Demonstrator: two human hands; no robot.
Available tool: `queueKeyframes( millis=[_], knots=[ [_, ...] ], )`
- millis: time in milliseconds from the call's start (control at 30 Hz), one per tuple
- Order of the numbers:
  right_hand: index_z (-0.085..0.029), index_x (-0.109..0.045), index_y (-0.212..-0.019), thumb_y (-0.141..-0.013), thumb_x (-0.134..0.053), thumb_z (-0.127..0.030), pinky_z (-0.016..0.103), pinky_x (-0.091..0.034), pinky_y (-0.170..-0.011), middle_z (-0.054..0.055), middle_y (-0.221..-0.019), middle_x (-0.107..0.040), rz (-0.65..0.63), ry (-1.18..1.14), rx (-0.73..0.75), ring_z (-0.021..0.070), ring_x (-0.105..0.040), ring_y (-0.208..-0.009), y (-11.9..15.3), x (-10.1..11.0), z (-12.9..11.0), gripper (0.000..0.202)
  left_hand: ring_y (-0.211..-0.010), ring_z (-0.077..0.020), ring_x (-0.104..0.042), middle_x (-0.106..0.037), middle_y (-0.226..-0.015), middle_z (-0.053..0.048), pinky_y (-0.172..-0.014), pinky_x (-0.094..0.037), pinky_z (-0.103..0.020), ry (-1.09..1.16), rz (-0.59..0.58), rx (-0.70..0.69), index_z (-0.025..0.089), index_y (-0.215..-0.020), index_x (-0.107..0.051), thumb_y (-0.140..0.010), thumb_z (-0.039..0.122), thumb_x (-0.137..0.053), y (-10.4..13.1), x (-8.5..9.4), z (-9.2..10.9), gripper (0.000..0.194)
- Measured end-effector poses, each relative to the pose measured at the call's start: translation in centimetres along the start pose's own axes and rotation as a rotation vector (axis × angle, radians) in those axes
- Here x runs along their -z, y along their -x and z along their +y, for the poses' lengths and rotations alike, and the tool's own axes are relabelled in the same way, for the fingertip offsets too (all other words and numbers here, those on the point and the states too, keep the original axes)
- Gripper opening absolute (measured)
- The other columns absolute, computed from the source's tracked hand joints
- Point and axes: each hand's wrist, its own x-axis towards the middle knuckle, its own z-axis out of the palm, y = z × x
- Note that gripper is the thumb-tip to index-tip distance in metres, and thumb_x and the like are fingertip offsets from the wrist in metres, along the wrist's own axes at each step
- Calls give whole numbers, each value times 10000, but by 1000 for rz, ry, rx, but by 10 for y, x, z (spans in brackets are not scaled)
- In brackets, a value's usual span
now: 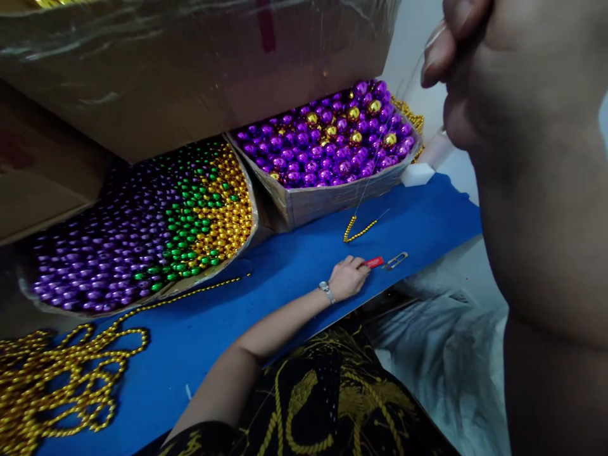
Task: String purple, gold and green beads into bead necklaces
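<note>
My right hand [456, 69] is raised large at the upper right, thumb and fingers pinched on a thin clear thread. The thread runs down to a short string of small gold beads [360, 236] lying bent on the blue cloth [294, 266]. Near the cloth's front edge, my left hand [349, 277], with a watch at the wrist, has its fingers closed on a small red object [374, 261]. Just right of that lies a pair of metal thread snips [395, 260].
An open box of purple and gold balls [323, 197] stands behind the cloth. Purple, green and gold beads [190, 228] fill another at left. Gold bead strands [71, 386] pile at lower left. A large carton [190, 76] overhangs both boxes. A white block [418, 174] sits at the back right.
</note>
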Motion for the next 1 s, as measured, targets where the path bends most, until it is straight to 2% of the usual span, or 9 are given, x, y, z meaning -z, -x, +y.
queueKeyframes(
  millis=[133,267,333,400,467,600,700,867,1000],
  knots=[
    [-208,-366,-537,-935,-143,-551,162,-463,-544,-54,-502,-374,-86,-76,69,44,-594,-550,16,-10,-18,571,-783,-178,-614,-679,-900,-112,-775,-516,-329,702,124,400,147,-941,-652,-974,491,-319,-6,21,-10,481],
    [-211,-532,-896,-1021,-270,-303,114,-449,-533,-103,-823,-558,-287,-245,16,-24,-493,-524,43,-12,-26,304,-716,-152,-658,-712,-941,-117,-697,-533,-298,1493,139,666,130,-997,-632,-989,439,-294,-10,57,-20,458],
    [-204,-504,-1089,-1025,-356,-229,133,-472,-528,-63,-1079,-586,-465,-317,-68,-22,-488,-546,66,-9,-14,164,-695,-148,-664,-720,-901,-106,-679,-533,-287,1622,156,721,125,-968,-643,-985,376,-345,0,74,-28,390],
    [-170,-517,-1104,-1033,-359,-276,166,-470,-552,-17,-938,-622,-682,-235,-177,20,-528,-576,99,-6,10,202,-674,-147,-662,-718,-850,-99,-665,-531,-283,1633,197,747,118,-946,-651,-981,356,-359,18,88,-39,379],
    [-158,-557,-1053,-1025,-374,-269,198,-445,-604,-15,-758,-600,-941,-16,-202,67,-568,-631,142,-6,42,216,-660,-140,-653,-710,-826,-85,-658,-522,-271,1552,314,748,123,-942,-652,-960,369,-416,39,100,-52,342],
    [-163,-624,-1005,-999,-420,-274,233,-389,-613,80,-1000,-620,-1425,563,-234,116,-601,-707,223,-18,101,233,-701,-135,-633,-697,-848,-56,-671,-491,-247,966,645,638,146,-965,-653,-852,382,-613,69,110,-65,265],
    [-205,-636,-1075,-989,-443,-311,228,-379,-609,95,-1089,-604,-1549,731,-224,132,-621,-704,249,-25,127,236,-806,-166,-637,-698,-899,-59,-745,-482,-280,444,649,435,173,-1003,-665,-873,400,-592,68,104,-57,271],
    [-270,-642,-1155,-995,-416,-420,266,-428,-702,66,-1088,-628,-1190,803,-265,182,-625,-873,225,-17,168,315,-965,-209,-587,-689,-1006,-87,-901,-442,-356,-108,389,115,180,-1027,-670,-955,318,-469,23,78,-35,254],
    [-231,-643,-1229,-980,-441,-362,316,-430,-820,112,-1116,-615,-949,887,-231,234,-551,-1013,207,-16,207,346,-1049,-265,-519,-642,-1090,-134,-886,-429,-421,-392,175,92,177,-1140,-641,-953,243,-432,-14,57,-34,288]
  ],
)
